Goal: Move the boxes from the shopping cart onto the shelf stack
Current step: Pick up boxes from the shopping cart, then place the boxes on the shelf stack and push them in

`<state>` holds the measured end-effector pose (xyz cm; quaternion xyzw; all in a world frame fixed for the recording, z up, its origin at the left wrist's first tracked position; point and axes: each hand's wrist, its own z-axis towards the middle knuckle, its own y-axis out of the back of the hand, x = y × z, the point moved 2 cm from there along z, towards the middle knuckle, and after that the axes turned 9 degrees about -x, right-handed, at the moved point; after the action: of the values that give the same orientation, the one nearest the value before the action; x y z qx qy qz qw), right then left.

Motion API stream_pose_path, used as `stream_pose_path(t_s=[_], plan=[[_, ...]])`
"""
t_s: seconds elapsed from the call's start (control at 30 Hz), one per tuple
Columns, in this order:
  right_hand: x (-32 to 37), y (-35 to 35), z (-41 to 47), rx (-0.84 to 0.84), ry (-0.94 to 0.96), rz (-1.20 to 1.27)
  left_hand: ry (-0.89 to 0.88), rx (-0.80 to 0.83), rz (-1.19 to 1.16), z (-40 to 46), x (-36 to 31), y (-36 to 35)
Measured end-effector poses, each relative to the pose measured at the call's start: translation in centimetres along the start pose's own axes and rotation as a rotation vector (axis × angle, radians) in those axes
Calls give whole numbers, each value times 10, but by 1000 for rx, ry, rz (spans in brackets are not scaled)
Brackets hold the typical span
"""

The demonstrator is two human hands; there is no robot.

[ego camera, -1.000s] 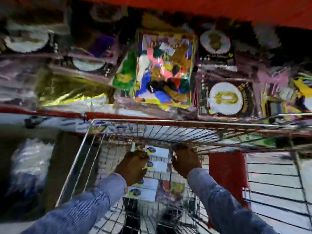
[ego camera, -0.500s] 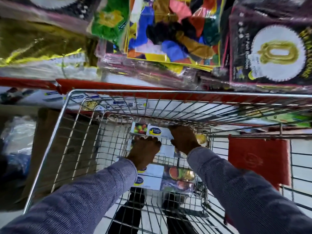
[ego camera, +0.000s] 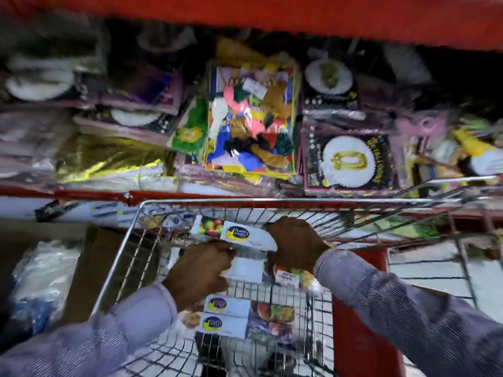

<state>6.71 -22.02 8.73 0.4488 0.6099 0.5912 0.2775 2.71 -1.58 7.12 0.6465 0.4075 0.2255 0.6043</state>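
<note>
Hands (ego camera: 245,257), two, on one box (ego camera: 246,235).

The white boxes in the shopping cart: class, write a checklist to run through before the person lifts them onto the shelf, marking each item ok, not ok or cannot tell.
1. Both hands on the top white box: left hand and right hand, ok.
2. Grip firm: cannot tell, image blurred.
3. Box above the cart rim: not ok, below it.
4. More boxes remaining: ok, visible lower down.
5. Free space on the shelf: cannot tell, packed with balloon packs.
</note>
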Motion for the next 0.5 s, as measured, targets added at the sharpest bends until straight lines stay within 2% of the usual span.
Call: stream_pose_path(t_s=[0.07, 0.13, 0.23, 0.37, 0.5], plan=[[8, 52, -5, -109, 60, -63, -6, -75, 81, -11, -3, 46], [18, 102, -8, -87, 62, -102, -3, -114, 145, -18, -9, 92], [32, 186, -15, -120, 45, -127, -43, -262, 245, -27, -26, 172], [50, 293, -32, -249, 82, -204, -38, -417, 220, -35, -50, 269], [56, 368, -49, -359, 71, -218, -26, -529, 228, -34, -65, 341]])
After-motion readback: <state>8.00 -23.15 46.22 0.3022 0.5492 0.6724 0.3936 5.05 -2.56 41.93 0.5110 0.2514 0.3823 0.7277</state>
